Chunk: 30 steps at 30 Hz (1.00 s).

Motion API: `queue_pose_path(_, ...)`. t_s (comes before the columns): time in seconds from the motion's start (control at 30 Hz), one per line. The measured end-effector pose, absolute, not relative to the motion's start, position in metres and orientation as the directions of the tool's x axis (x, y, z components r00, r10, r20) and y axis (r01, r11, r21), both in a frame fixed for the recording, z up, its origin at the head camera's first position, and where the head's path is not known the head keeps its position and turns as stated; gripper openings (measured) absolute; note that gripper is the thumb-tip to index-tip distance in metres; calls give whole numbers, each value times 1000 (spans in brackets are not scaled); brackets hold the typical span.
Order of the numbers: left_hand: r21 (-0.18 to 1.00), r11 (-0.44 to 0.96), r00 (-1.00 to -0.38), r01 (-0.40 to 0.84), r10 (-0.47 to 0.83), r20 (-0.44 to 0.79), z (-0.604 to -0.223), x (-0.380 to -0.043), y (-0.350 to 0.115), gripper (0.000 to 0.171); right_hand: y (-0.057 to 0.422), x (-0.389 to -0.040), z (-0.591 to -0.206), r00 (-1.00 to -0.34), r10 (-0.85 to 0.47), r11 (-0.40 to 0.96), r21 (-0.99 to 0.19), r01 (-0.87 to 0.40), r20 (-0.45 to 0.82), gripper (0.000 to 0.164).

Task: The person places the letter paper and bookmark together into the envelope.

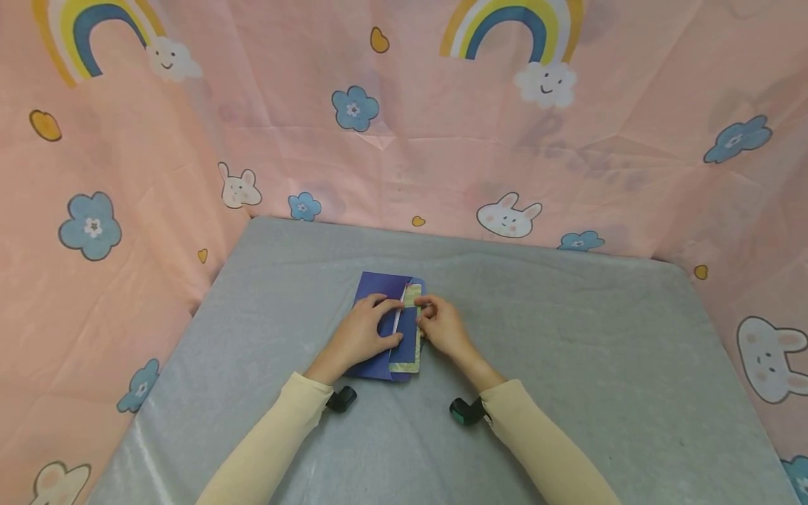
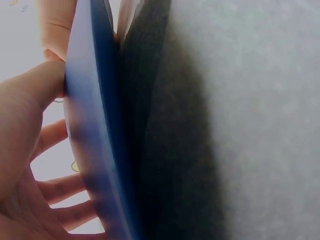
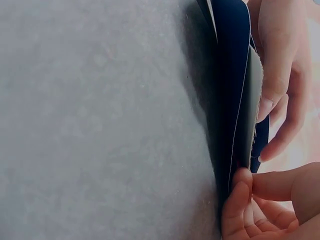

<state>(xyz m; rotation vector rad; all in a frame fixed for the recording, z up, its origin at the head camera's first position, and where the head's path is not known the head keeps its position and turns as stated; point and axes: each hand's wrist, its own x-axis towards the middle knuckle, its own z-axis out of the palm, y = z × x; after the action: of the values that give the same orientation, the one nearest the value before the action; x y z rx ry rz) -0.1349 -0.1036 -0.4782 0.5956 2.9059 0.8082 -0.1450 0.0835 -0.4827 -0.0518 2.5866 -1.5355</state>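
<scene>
A blue-purple paper envelope (image 1: 372, 369) lies on the grey-covered table, its right side bearing a flap (image 1: 407, 344) with a pale green patterned border and a dark blue middle. My left hand (image 1: 358, 330) rests across the envelope, fingers spread, thumb at the flap's left part. In the left wrist view, the left thumb (image 2: 40, 85) touches the blue face. From the right, my right hand (image 1: 444, 326) pinches the flap's outer edge. The right wrist view shows its thumb and index fingertip (image 3: 242, 176) meeting at a thin layer with a rough edge.
The table's grey cloth (image 1: 568, 351) spreads around both hands. Pink printed curtain (image 1: 404, 161) walls rise behind and at both sides. Black wrist cameras (image 1: 341, 399) hang beneath the cream sleeves (image 1: 271, 435).
</scene>
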Motion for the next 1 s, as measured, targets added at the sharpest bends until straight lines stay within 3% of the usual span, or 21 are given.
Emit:
queue_pose_path(0.27, 503, 788, -922, 355, 384, 50, -479, -135, -104, 53, 76, -147, -485, -992, -75, 484, -874, 52, -100, 28)
queue_pose_path(0.43, 502, 787, -920, 360, 390, 48, -479, -135, -104, 53, 71, -147, -487, -990, -81, 464, -884, 63, -113, 34)
queue_pose_path(1.0, 490, 782, -914, 386, 396, 88, -479, -134, -104, 53, 64, -146, -490, -987, -85, 324, -941, 101, -135, 40)
